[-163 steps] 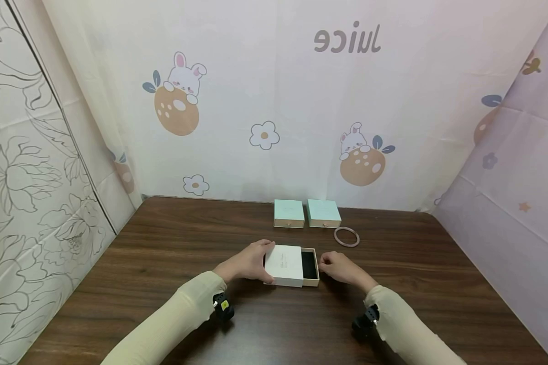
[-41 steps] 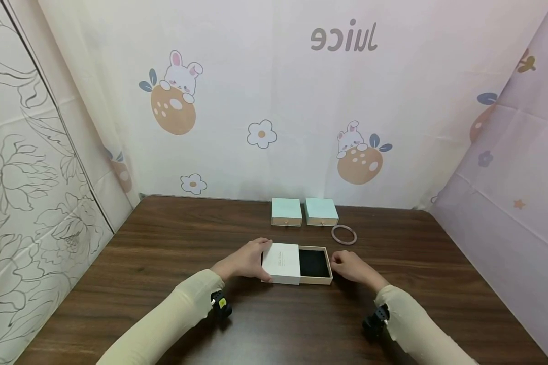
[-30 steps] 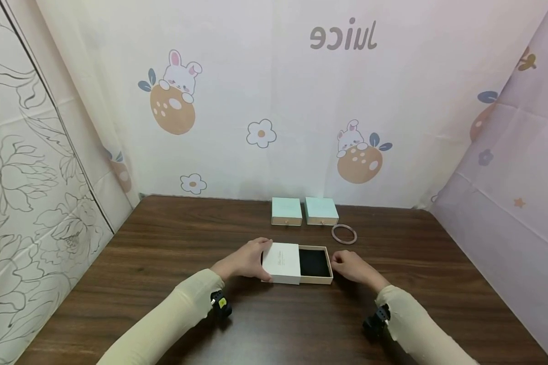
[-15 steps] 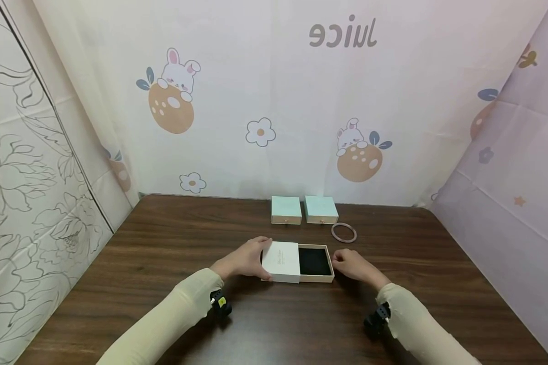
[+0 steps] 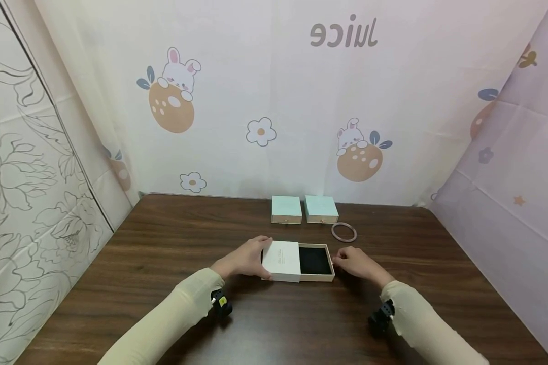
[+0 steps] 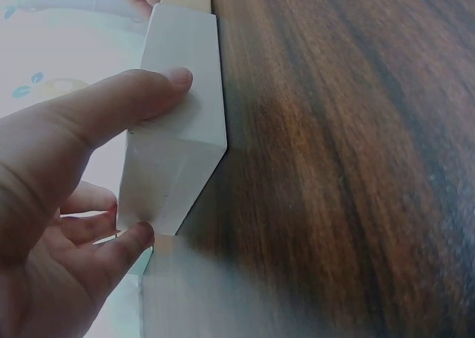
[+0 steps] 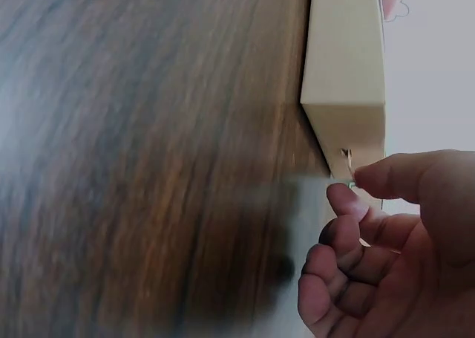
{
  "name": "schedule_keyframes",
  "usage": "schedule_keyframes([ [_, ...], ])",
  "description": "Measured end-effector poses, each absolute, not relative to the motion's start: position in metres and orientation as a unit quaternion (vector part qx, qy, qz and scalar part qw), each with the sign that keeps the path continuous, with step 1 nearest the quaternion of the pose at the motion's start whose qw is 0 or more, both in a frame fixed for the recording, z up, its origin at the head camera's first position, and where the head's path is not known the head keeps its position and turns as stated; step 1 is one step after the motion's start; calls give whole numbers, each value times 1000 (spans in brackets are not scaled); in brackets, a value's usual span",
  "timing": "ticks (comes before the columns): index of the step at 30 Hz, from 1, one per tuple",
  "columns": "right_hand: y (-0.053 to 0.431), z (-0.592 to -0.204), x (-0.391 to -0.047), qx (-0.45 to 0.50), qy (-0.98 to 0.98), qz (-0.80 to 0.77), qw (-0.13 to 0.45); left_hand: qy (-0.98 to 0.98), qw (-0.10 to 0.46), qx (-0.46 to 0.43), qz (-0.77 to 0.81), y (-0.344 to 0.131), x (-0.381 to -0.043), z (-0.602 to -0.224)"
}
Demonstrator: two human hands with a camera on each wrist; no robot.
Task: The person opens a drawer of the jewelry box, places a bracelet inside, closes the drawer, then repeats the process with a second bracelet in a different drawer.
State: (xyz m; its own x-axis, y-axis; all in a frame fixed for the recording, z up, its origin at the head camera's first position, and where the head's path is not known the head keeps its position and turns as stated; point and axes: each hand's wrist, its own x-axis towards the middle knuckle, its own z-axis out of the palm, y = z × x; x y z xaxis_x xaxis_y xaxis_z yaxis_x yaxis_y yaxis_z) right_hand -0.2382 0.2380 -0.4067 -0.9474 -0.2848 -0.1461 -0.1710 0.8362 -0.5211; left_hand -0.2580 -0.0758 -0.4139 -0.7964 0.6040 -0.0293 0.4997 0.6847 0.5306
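Observation:
A white slide-out gift box stands mid-table, its white sleeve (image 5: pixel 281 260) on the left and its cream-edged drawer (image 5: pixel 317 278) drawn out to the right. Black padding (image 5: pixel 314 260) lines the drawer. My left hand (image 5: pixel 246 259) grips the closed end of the sleeve, thumb on the near side and fingers on the far side. A small ribbon pull (image 7: pixel 349 160) comes out of the drawer's end. The thumb and index fingertips of my right hand (image 5: pixel 358 264) pinch at this ribbon; the other fingers are curled below.
Two mint-green drawer boxes, a left one (image 5: pixel 286 207) and a right one (image 5: pixel 321 207), stand at the back near the curtain (image 5: pixel 219 152). A pinkish bangle (image 5: pixel 355 233) lies just in front of the right one, behind my right hand. The dark wooden table (image 5: pixel 274 324) bears everything.
Over these seconds the drawer has slid right out of the sleeve with my right hand, showing more black padding. Lately it moved only slightly; my right hand shifted a little. My left hand kept its grip.

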Motion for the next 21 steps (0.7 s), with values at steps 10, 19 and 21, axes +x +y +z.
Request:
schedule_keyframes([
  [10,249,-394,-244,-109,958,-246,104,907,99,306,271,-78,-256,-414],
  [19,261,-381,-263,-98,966,-222,91,910,97,302,267,-76,-257,-414],
  [21,265,-379,-268,-90,968,-212,94,911,98,301,266,-76,-256,-415],
])
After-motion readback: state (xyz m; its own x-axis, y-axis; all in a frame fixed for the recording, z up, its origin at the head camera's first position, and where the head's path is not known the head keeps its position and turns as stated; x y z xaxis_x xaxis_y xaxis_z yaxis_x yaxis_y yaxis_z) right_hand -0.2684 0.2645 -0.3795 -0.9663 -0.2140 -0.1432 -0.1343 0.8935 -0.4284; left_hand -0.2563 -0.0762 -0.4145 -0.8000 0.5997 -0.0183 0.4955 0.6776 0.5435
